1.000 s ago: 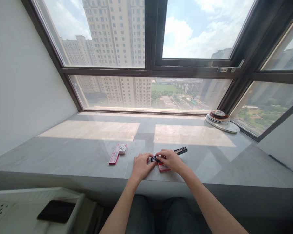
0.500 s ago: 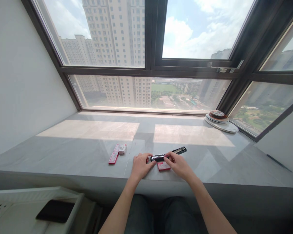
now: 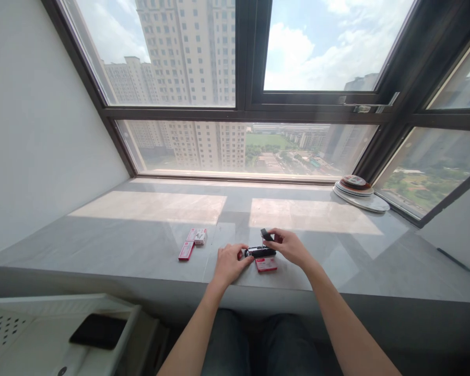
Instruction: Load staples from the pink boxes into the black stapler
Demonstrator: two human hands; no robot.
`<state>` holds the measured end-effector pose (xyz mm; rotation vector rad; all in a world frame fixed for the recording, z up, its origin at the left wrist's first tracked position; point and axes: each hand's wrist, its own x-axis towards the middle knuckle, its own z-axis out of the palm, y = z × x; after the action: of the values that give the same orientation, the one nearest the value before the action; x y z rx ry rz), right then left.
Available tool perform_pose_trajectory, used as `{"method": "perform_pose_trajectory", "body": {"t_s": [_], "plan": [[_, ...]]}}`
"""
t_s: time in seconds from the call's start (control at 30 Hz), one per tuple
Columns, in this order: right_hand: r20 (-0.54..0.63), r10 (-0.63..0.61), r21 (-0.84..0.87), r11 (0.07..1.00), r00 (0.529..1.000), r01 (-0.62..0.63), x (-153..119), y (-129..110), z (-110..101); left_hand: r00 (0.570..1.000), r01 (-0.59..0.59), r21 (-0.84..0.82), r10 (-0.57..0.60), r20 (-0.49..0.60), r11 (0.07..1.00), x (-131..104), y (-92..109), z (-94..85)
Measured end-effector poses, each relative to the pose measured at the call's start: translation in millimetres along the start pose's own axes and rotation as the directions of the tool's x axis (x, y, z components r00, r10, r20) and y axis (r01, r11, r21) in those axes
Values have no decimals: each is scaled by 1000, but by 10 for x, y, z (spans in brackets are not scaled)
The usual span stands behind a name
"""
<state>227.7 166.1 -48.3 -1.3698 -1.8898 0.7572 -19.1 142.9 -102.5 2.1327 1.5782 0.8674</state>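
A black stapler (image 3: pixel 261 253) lies on the grey stone sill, its top arm swung up from the base. My left hand (image 3: pixel 232 262) is closed on its left end, thumb in front and fingers behind. The fingers of my right hand (image 3: pixel 288 244) pinch the raised top arm, whose dark end points up and to the left. Just in front of the stapler lies a red and white staple box (image 3: pixel 266 265). To the left, two more flat red and white boxes (image 3: pixel 186 250) lie near a small white box (image 3: pixel 200 237).
Plates of different sizes are stacked (image 3: pixel 360 194) in the far right corner by the window frame (image 3: pixel 243 114). Below the sill's front edge, at the lower left, a white plastic bin (image 3: pixel 27 334) holds a dark phone-like slab (image 3: pixel 97 331).
My right hand has moved up and tilted the stapler's top arm from lying out to the right to standing up over the base. My left hand keeps its hold.
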Motion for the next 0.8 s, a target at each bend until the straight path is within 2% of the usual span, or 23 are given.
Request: {"method": "perform_pose_trajectory", "body": {"t_s": [0.17, 0.3, 0.37, 0.43, 0.5, 0.57, 0.7, 0.77, 0.8], "plan": [[64, -38, -249, 967, 997, 53, 55, -98, 214, 1000, 6, 14, -6, 7, 1000, 10, -10, 14], [128, -81, -320, 940, 988, 119, 35, -114, 231, 1000, 8, 28, -8, 22, 1000, 6, 0, 13], [183, -103, -292, 944, 978, 154, 25, -87, 158, 1000, 5, 30, -6, 19, 1000, -9, 19, -7], [183, -99, -264, 953, 978, 146, 7, -7, 61, 1000, 2, 15, -1, -18, 1000, -33, 60, -40], [112, -56, -247, 966, 992, 82, -23, 129, -24, 998, -43, -19, 42, -46, 999, -64, 136, -65], [10, 22, -197, 980, 1000, -19, -68, 295, -66, 987, -162, -65, 161, -11, 985, -93, 250, -57], [-128, 179, 59, 983, 976, -173, -206, 554, -26, 885, -420, -145, 440, 154, 896, -126, 496, 77], [-146, 233, 193, 960, 961, -203, -300, 589, 17, 857, -452, -153, 475, 201, 879, -128, 536, 138], [-150, 254, 248, 945, 956, -212, -352, 582, 37, 863, -439, -144, 461, 205, 887, -127, 518, 146]]}}
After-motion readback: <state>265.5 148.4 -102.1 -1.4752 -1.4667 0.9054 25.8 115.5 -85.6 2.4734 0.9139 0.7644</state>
